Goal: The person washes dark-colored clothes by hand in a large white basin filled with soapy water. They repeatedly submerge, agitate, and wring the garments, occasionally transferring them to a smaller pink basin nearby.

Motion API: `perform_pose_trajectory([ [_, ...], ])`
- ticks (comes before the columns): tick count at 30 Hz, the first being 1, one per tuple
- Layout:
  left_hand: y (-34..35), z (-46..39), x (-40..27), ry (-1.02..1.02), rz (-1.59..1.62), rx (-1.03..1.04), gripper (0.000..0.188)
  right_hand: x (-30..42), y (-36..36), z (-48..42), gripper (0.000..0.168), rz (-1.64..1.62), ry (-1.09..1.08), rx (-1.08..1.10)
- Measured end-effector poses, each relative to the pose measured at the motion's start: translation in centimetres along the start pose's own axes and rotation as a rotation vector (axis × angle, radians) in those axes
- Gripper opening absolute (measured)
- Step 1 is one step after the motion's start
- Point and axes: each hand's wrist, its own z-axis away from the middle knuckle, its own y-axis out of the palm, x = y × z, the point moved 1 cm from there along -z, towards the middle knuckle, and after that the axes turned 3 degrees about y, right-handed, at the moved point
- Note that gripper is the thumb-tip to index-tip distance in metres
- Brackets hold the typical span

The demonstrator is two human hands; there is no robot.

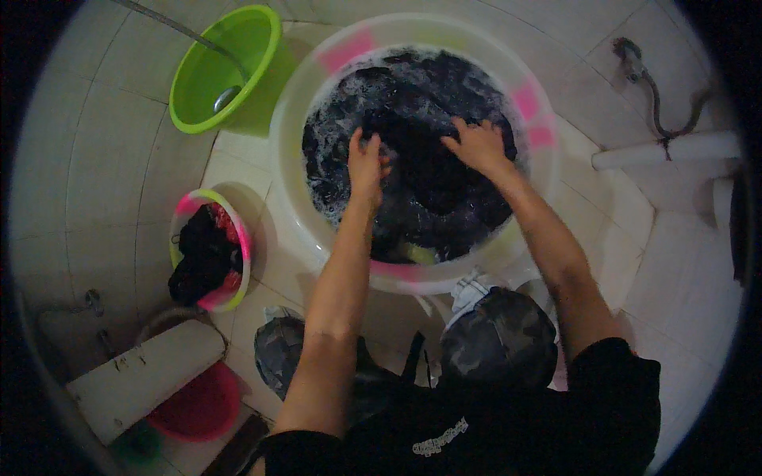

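Note:
A wide white plastic basin [292, 196] with pink patches stands before me, full of dark wet clothes [428, 172] in sudsy water. Over the left part of the clothes is my left hand [366, 166], fingers apart and nothing visible in its grasp. My right hand [481, 147] lies at the right part, its fingers spread against the black fabric. Whether either hand presses on the cloth is hard to tell in the dim light. A pale yellowish patch [420, 254] shows near the basin's front rim.
Behind the basin at left, a green bucket [196, 77] holds a shower head [227, 99] on its hose. A small basket [246, 238] contains black and red cloth [208, 250]. A red basin [202, 410] sits partly under a white fixture [149, 375]. A white pipe [667, 150] runs at right.

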Motion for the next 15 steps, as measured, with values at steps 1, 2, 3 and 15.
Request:
perform_pose_trajectory([
  [1, -1.0, -0.7, 2.6, 0.02, -0.089, 0.036, 0.047, 1.4, 0.8, 0.5, 0.043, 0.02, -0.079, -0.019],
  [2, -1.6, -1.3, 5.1, 0.04, -0.177, 0.074, 0.049, 2.6, 2.1, 1.1, 0.044, 0.043, -0.156, -0.04],
  [3, -1.9, -1.6, 6.8, 0.061, -0.265, 0.111, 0.051, 3.2, 3.4, 1.4, 0.046, 0.065, -0.235, -0.061],
  [15, 0.4, -1.9, 5.7, -0.236, 0.825, 0.519, 0.044, 9.5, -5.0, 10.4, 0.029, -0.603, -0.697, -0.026],
])
